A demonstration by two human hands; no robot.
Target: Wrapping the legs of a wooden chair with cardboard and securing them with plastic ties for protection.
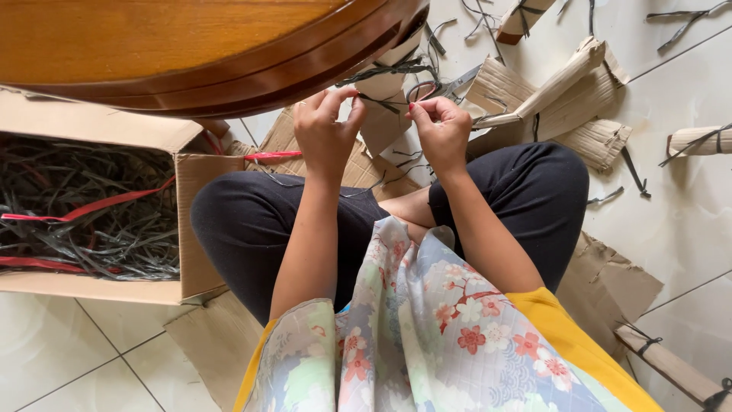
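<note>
I sit cross-legged on a tiled floor in black trousers and a floral top. My left hand [326,131] and my right hand [441,130] are raised in front of my knees, each pinching an end of a thin dark strap [381,101] stretched between them. The strap runs by a folded cardboard roll [383,82] that is partly hidden under the wooden table edge [252,76]. Scissors [451,84] lie just beyond my right hand.
An open cardboard box [99,210] full of dark and red strips stands at my left. Rolled cardboard bundles [560,95] tied with straps lie at the upper right, another bundle [671,366] at lower right. Flat cardboard pieces [610,286] and strap scraps litter the floor.
</note>
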